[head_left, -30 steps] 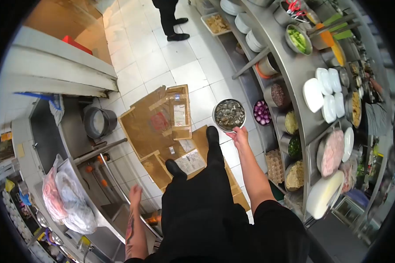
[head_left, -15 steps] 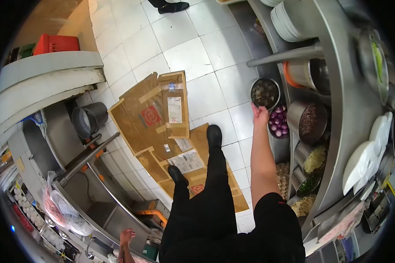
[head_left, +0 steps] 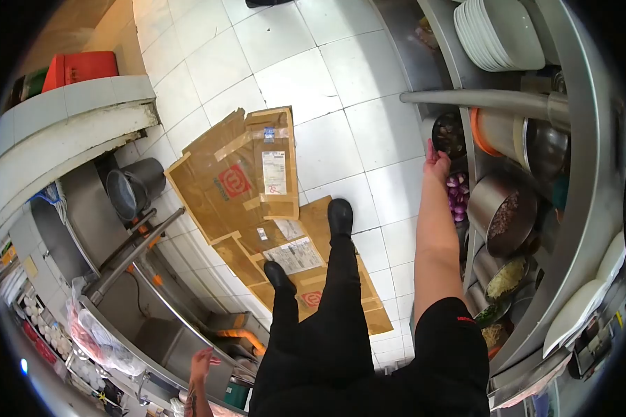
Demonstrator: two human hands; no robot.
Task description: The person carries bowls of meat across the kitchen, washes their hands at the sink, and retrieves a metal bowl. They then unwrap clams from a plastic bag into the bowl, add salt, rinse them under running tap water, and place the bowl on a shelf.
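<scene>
My right hand (head_left: 436, 164) reaches far out to the right, gripping the near side of a metal bowl (head_left: 429, 131). Dark pieces in liquid (head_left: 450, 135) fill the bowl, which is partly under the shelf; their kind is unclear. Just below that hand, peeled purple onions (head_left: 458, 194) sit on the low shelf. My left hand (head_left: 203, 363) hangs at the lower left beside the steel sink unit, fingers apart, holding nothing.
Flattened cardboard (head_left: 243, 208) lies under my feet on white tiles (head_left: 292, 66). At right stand a steel pot (head_left: 485, 208), more food containers and stacked plates (head_left: 490, 38) on the shelves. A dark bucket (head_left: 135, 187) stands at left. A person's shoe (head_left: 268, 2) shows at the top.
My right hand has moved right with the bowl, bringing it farther in under the shelf. The view has shifted slightly, and the other person's shoe has moved mostly out of the top.
</scene>
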